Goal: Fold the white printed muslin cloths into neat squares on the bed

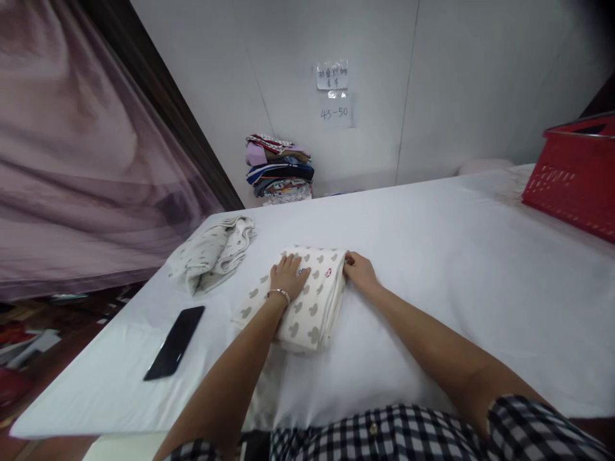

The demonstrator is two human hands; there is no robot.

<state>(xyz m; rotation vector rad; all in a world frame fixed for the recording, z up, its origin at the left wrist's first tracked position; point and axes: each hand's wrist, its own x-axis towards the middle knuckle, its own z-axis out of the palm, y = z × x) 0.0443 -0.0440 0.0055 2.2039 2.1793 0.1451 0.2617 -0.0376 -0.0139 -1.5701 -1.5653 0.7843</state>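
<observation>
A folded cream cloth (313, 308) with grey mushroom-like prints and a small red mark lies on the white-covered table in front of me. My left hand (288, 278) rests flat on its top, fingers spread, a bracelet at the wrist. At the cloth's far right corner, my right hand (359, 270) pinches the layered edge between thumb and fingers. Several layers show along that right side. Part of the cloth is hidden under my left hand and forearm.
A crumpled pale printed cloth (211, 253) lies at the left. Nearer is a black phone (175, 342). A red plastic basket (574, 176) stands at the right edge of the white table (432, 237). Behind, a stack of folded fabrics (279, 168) sits against the wall beneath paper signs (332, 75).
</observation>
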